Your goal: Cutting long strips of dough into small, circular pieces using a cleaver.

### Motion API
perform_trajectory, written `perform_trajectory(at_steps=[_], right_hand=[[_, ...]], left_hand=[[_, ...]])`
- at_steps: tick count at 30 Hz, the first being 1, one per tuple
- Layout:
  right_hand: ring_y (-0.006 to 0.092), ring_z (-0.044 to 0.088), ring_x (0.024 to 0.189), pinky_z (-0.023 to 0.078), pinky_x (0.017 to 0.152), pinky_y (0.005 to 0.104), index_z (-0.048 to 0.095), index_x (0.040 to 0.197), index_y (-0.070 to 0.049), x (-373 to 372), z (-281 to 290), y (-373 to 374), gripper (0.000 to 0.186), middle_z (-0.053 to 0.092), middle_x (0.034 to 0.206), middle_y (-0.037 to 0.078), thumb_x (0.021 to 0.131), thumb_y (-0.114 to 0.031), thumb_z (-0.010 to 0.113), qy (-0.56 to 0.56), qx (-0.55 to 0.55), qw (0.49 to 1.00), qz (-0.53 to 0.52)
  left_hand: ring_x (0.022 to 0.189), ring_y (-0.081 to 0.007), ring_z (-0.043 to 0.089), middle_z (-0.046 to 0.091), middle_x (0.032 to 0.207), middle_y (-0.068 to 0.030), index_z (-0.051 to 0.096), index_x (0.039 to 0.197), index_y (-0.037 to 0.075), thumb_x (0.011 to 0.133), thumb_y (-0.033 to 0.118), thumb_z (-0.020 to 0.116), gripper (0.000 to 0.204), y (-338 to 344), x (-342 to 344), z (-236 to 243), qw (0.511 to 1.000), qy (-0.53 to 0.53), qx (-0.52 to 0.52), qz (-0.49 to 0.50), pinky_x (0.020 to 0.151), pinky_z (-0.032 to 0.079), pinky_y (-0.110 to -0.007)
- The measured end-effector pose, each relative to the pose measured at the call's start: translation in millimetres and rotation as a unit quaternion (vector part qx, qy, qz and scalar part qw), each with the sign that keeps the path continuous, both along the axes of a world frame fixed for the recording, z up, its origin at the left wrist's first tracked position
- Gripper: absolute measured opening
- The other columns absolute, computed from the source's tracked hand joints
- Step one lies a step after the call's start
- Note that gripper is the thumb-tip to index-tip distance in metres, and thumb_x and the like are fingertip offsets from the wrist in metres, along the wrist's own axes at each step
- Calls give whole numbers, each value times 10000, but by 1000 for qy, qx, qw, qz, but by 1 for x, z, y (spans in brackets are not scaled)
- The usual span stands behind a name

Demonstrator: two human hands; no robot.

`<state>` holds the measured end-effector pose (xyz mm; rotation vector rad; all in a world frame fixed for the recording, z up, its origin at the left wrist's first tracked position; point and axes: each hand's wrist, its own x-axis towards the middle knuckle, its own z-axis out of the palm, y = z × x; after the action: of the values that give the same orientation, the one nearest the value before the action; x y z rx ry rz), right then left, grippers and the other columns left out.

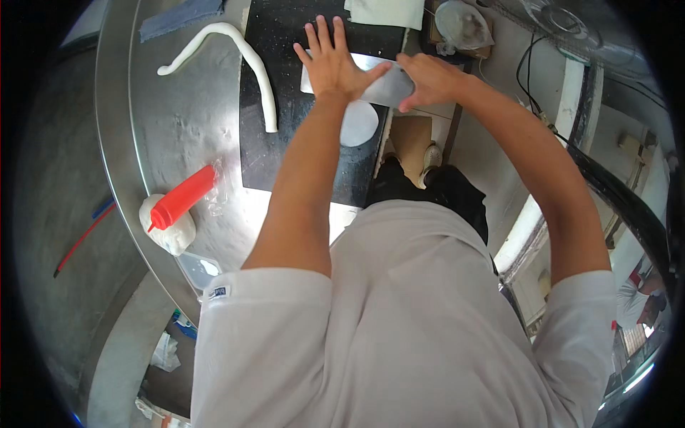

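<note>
A broad, flat metal blade (384,90), like a cleaver's, lies across the black board (267,160) near its right edge. My left hand (334,70) rests on the blade's left part, fingers spread and stretched out. At the blade's right end my right hand (434,80) grips it with bent fingers; any handle is hidden in the grip. Just below the blade, a thin round white dough disc (359,124) sits on the board, partly covered by my left forearm. A long white dough rope (251,57) curves from the metal table onto the board's left edge.
On the metal table (171,128) a red squeeze bottle (187,194) leans on a white dough lump (175,232), with clear plastic film beside it. A blue cloth (182,18) and a white cloth (385,11) lie at the far side. Far right, a plastic bag (464,27) tops a box.
</note>
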<state>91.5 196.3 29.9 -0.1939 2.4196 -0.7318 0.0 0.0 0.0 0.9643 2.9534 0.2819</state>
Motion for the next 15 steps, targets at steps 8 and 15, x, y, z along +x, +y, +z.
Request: perform_trajectory(at_steps=[8, 15], right_hand=[[498, 647, 911, 534, 790, 502, 465, 1124, 23, 73, -24, 3, 880, 629, 914, 324, 626, -590, 854, 61, -38, 996, -55], [439, 664, 913, 558, 770, 452, 520, 1097, 80, 11, 0, -1, 814, 663, 978, 296, 600, -430, 915, 44, -73, 996, -33]], left_hand=[[1503, -448, 63, 125, 1635, -210, 202, 1572, 60, 626, 827, 642, 1295, 19, 29, 10, 997, -33, 19, -62, 1134, 49, -703], [1504, -426, 101, 166, 1620, -233, 212, 1557, 13, 646, 845, 621, 1300, 4, 6, -17, 999, 24, 41, -19, 1141, 83, -687]])
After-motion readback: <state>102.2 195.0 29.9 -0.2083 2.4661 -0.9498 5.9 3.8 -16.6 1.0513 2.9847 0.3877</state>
